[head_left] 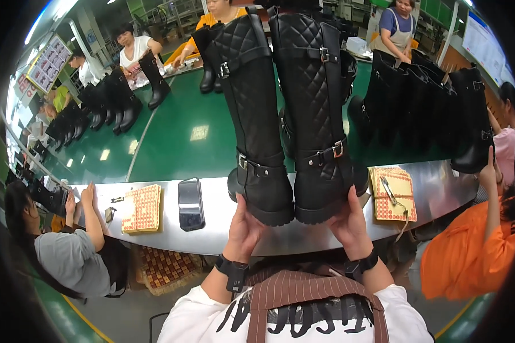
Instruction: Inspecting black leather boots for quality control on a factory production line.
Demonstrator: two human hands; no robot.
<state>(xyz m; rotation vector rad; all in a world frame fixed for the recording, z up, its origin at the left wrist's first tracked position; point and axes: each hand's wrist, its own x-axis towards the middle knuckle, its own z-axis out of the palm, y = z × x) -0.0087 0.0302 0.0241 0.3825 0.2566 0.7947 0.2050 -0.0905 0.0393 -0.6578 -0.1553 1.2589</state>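
Two tall black boots with quilted shafts and silver buckles stand upright side by side before me, heels toward me. My left hand (244,227) is closed round the lower part of the left boot (254,114), thumb against its side. The right boot (315,108) is gripped the same way by my right hand (350,226), thumb up along its heel. Fingers of both hands are partly hidden beneath the soles. The boots are held over the metal edge of the table, and their toes are out of sight behind the shafts.
A phone (190,204) and a stack of tied cards (142,209) lie left on the metal edge (223,197); another card stack (393,194) with small snips (388,190) lies right. More black boots (406,103) stand on the green table (183,137). Co-workers sit at both sides and opposite.
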